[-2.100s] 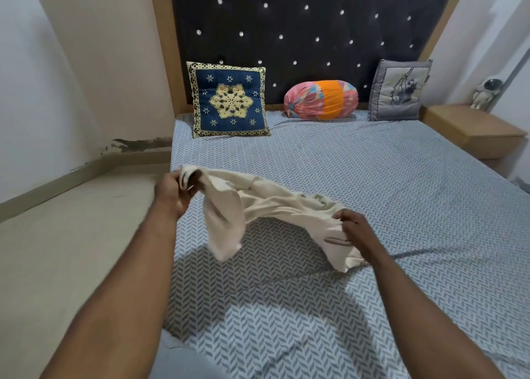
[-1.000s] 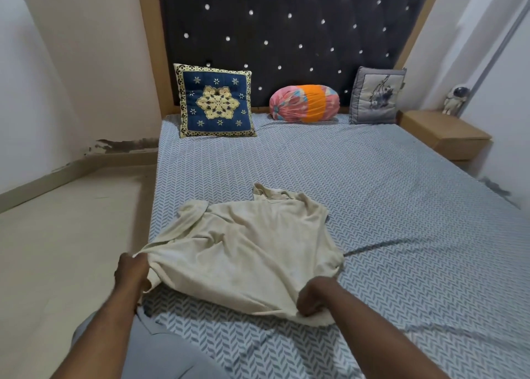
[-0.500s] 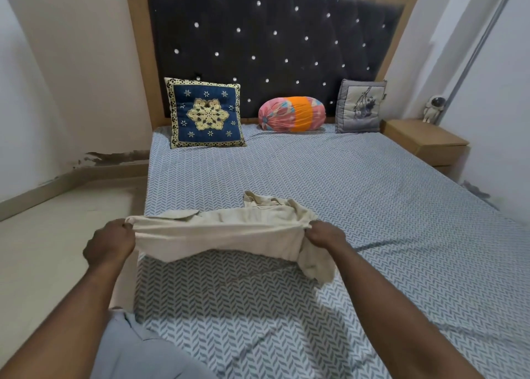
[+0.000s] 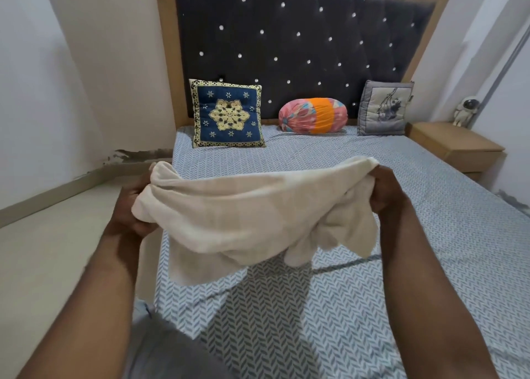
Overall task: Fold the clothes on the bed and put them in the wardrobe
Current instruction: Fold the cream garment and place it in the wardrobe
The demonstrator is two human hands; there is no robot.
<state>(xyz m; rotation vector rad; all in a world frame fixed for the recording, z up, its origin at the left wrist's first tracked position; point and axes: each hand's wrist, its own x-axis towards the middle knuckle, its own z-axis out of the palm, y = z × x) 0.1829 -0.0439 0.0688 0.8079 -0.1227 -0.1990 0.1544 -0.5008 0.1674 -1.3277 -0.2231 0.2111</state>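
A cream shirt (image 4: pixel 246 218) hangs in the air over the near part of the bed (image 4: pixel 430 249), stretched between both hands and sagging in the middle. My left hand (image 4: pixel 129 206) grips its left end, partly hidden behind the cloth. My right hand (image 4: pixel 385 190) is closed on its right end, where the fabric bunches and droops. The shirt does not touch the grey patterned sheet below. No wardrobe is in view.
Against the dark studded headboard (image 4: pixel 301 42) stand a blue cushion (image 4: pixel 228 114), a pink and orange bolster (image 4: pixel 314 115) and a grey cushion (image 4: pixel 384 107). A wooden bedside table (image 4: pixel 456 146) with a small astronaut figure (image 4: pixel 466 111) is at right. Bare floor (image 4: pixel 51 249) lies at left.
The shirt lay spread on the bed a second ago with both hands at its near hem. Both hands have since lifted it off the sheet and raised it higher.
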